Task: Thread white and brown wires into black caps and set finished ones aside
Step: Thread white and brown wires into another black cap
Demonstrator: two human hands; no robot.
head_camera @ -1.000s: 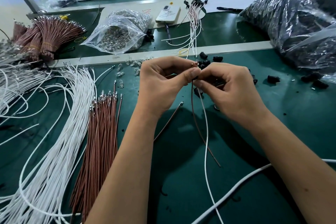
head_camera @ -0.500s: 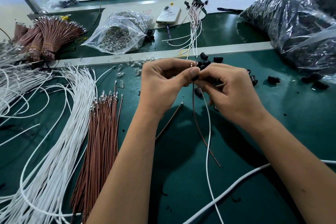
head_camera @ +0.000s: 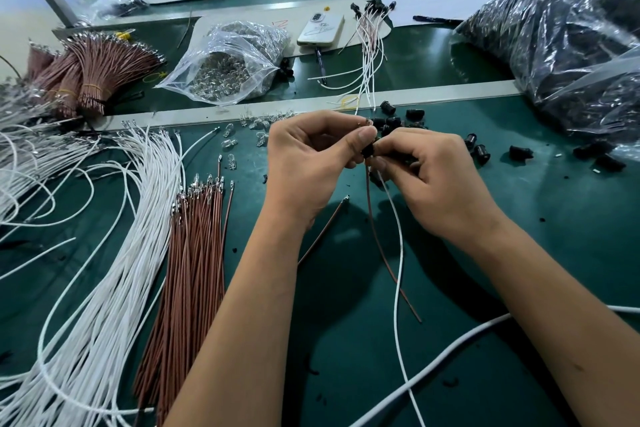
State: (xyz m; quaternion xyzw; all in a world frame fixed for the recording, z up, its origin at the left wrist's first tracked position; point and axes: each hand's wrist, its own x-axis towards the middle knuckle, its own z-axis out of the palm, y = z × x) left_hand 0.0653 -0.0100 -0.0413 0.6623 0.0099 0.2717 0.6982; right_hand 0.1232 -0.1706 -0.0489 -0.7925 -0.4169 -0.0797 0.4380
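Both hands are raised together above the green work surface. A black cap is pinched between the thumb and curled fingers of the left hand. The same cap is grasped from the other side by the fingertips of the right hand, whose fingers are curled around it.

A brown wire and a white wire hang down from the cap, between the two wrists, and trail onto the work surface. How far each wire is seated inside the cap cannot be told, since the fingers cover it.

Loose black caps lie just beyond the hands. Finished assemblies, with caps at the far end and wires trailing toward the person, lie farther back beside a phone.

A bundle of white wires and a bundle of brown wires lie to the left. A single brown wire lies beside the left wrist. A clear bag of small bulbs lies at the rear left, and a large bag of black parts at the right.
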